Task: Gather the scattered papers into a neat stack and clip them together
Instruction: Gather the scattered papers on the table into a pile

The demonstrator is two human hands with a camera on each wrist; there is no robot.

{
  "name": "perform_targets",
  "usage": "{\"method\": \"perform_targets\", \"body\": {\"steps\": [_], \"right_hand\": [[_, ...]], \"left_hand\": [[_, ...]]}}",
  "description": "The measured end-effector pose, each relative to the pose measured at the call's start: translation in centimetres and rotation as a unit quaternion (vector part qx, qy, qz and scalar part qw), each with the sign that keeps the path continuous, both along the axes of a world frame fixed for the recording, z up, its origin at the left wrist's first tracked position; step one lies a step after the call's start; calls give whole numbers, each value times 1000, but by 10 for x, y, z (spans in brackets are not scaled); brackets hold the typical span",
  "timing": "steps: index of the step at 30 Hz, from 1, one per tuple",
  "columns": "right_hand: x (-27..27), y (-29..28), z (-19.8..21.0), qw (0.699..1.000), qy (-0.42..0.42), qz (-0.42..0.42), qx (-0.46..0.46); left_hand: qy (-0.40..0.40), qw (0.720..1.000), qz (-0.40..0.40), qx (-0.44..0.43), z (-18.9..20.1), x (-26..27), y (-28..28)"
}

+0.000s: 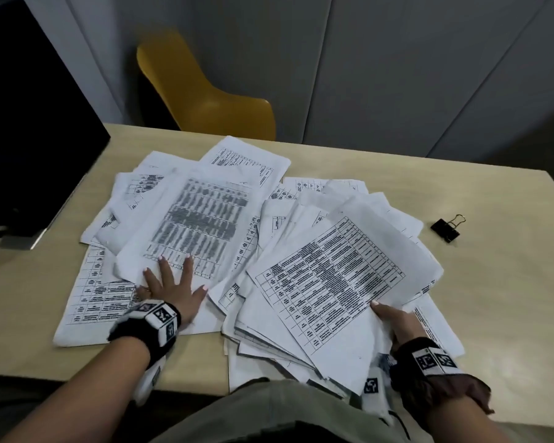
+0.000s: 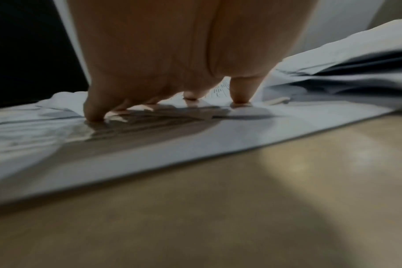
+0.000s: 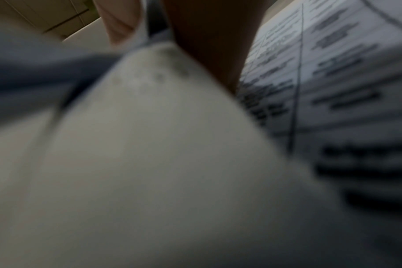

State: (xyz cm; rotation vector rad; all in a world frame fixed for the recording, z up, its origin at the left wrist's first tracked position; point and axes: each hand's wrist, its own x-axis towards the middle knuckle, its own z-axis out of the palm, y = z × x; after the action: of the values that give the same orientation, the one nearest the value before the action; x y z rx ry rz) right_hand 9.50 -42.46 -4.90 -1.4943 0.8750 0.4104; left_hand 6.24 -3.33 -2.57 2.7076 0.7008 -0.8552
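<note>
Printed white papers [image 1: 202,219] lie scattered and overlapping across the beige table [image 1: 499,298]. My left hand [image 1: 176,278] presses flat on a sheet of dense text, fingers spread and straight. In the left wrist view its fingertips [image 2: 240,96] touch the paper [image 2: 149,145]. My right hand [image 1: 390,318] grips a fanned bundle of sheets [image 1: 333,276] at its near right corner, thumb on top, the other fingers hidden beneath. The right wrist view is blurred, filled by a sheet [image 3: 149,145] and a printed table [image 3: 333,72]. A black binder clip [image 1: 446,228] lies apart on the table at the right.
A dark monitor [image 1: 29,123] stands at the table's left end. A yellow chair [image 1: 205,100] sits behind the far edge, before a grey wall. Some of the gripped sheets hang over the near edge above my lap [image 1: 285,410]. Bare tabletop surrounds the clip.
</note>
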Motion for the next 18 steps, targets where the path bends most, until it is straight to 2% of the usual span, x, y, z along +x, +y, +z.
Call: {"method": "perform_targets", "body": {"steps": [4,5,7,9,10,12,14,16,18], "right_hand": [[1,-12,-16,1000,11,-2,0],[1,-16,-25,1000,12,-5,-3],[1,-16,-23,1000,7,1,7],[-1,-9,-8,1000,10,-3,17],[-2,-5,-2,1000,13,-3,21],[-3,-1,6,1000,16,1,11],[-4,1,10,1000,10,-4,9],[-5,4,12,1000,11,-9,3],[-5,4,9,1000,9,-15,4]], "left_hand": [[-20,996,-82,-16,-1,-16,-18],[-64,995,-71,-39,-1,-17,-16],[-213,973,35,-81,6,-15,-9],[-305,920,230,-87,17,-8,-1],[-305,886,332,-104,22,-4,5],[-275,822,474,-159,18,3,23],[-286,743,560,-231,8,10,39],[-331,670,601,-284,-2,15,43],[-354,648,601,-306,2,18,35]]}}
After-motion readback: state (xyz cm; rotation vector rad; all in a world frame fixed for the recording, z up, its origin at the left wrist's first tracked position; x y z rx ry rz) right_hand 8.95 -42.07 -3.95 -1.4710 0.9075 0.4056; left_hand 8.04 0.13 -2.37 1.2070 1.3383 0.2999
